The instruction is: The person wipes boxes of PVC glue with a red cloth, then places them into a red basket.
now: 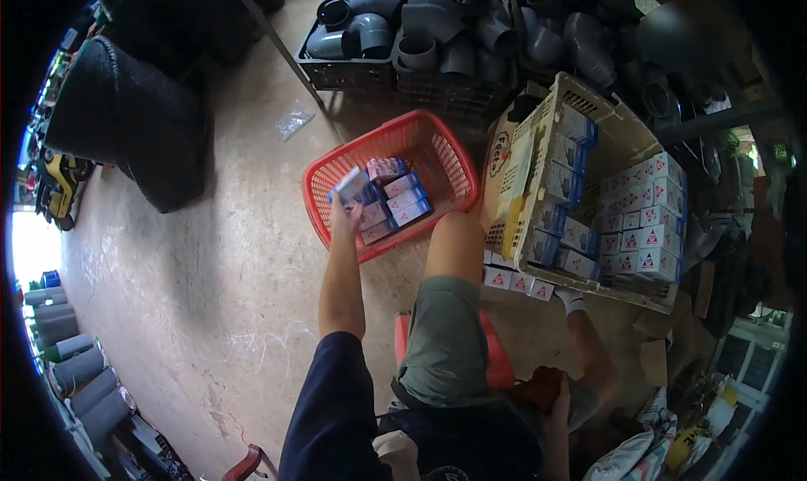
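Note:
My left hand (346,215) reaches into the red plastic basket (318,197), closed on a small blue-and-white box (351,183) at the basket's left side. Several similar boxes (407,197) lie beneath and to the right of it. My right hand (558,402) is low in the view, close to my body, with its fingers against a reddish-brown thing (536,387) that I cannot make out.
A tilted cream crate (530,161) at the right holds many small boxes (647,197); more boxes (519,282) sit beneath its edge. Black crates of grey pipe elbows (370,32) stand behind. A plastic bag (294,121) lies on the floor. My knee (456,239) is beside the basket.

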The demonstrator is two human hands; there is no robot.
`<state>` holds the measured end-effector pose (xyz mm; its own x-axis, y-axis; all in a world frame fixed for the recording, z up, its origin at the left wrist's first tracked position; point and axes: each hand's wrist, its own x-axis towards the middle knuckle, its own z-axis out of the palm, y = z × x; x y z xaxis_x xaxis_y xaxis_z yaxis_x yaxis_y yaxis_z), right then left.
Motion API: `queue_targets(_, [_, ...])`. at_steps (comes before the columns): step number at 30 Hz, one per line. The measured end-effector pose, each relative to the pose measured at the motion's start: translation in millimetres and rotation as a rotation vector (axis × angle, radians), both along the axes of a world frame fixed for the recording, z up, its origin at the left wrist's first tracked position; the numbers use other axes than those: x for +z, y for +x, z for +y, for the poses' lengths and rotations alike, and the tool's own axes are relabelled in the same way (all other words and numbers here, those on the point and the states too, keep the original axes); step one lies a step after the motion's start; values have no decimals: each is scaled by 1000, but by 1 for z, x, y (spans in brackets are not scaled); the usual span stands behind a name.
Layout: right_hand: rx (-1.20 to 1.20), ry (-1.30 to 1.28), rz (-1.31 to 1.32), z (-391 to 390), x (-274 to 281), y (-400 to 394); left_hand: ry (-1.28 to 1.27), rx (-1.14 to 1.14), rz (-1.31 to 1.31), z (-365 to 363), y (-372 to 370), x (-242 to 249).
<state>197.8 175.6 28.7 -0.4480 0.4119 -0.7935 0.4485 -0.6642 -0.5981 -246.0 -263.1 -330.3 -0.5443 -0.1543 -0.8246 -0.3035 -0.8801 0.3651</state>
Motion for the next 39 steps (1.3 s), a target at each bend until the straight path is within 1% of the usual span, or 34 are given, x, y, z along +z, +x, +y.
queue_targets(1, [1,21,7,-1,1,0,-45,-124,-19,-4,0,15])
queue_targets(2, [2,41,11,-3,3,2,-90,-250,-41,-6,4,17])
queue_targets(5, [-37,-2,-57,-3,-1,-3,-532,-353,-219,4,27,15])
queue_targets(6, [-33,15,-84,-2,-1,-7,-559,-357,-118,11,39,24])
queue_targets(8, [-24,50,-134,1,-5,-18,-608,-362,91,31,73,61])
queue_targets(10, [29,141,-250,20,-27,-11,-670,-530,222,43,112,105])
queue_targets(11, [112,179,-257,29,-33,-11,-676,-568,239,51,133,131])
queue_targets(12, [193,219,-263,37,-38,-11,-682,-607,258,61,153,155])
queue_targets(14, [467,288,-157,49,-39,-41,-585,-764,217,70,190,186])
queue_targets(16, [764,462,-120,55,-42,-65,-531,-869,128,88,218,238])
queue_targets(18, [1051,659,-82,63,-47,-90,-664,-972,291,98,247,241])
queue_targets(20, [1323,882,-74,68,-52,-111,-404,-831,162,96,268,254])
queue_targets(22, [1324,910,-2,68,-61,-126,-132,-720,22,102,265,274])
queue_targets(24, [1515,956,-73,68,-69,-136,-252,-897,97,117,239,312])
queue_targets(26, [1495,871,-22,63,-68,-144,-883,-975,332,160,224,352])
queue_targets(28, [1416,867,80,53,-95,-135,-1525,-954,622,199,203,398])
queue_targets(29, [1374,872,134,49,-104,-135,-1636,-876,810,217,188,422])
queue_targets(30, [1425,862,87,47,-101,-137,-1734,-787,1003,236,174,444])
queue_targets(31, [1475,849,42,47,-94,-140,-1521,-759,1130,257,164,461])
queue_targets(32, [1527,836,-4,48,-89,-140,-1423,-855,1165,288,152,479])
queue_targets(33, [1507,864,5,49,-93,-138,-1324,-1104,1211,322,135,491])
queue_targets(34, [1489,895,9,50,-99,-135,-1315,-1322,1277,362,120,492])
queue_targets(35, [1478,927,12,53,-101,-132,-1337,-1634,1227,401,108,494])
queue_targets(36, [1471,929,-22,56,-94,-132,-1330,-1819,1423,431,94,480])
queue_targets(37, [1466,932,-56,59,-82,-136,-1308,-2001,1623,453,81,454])
queue_targets(38, [1462,934,-89,63,-75,-137,-1291,-2201,1690,468,70,419])
queue_targets(39, [1434,944,-59,65,-80,-137,-1267,-2403,1749,481,62,393])
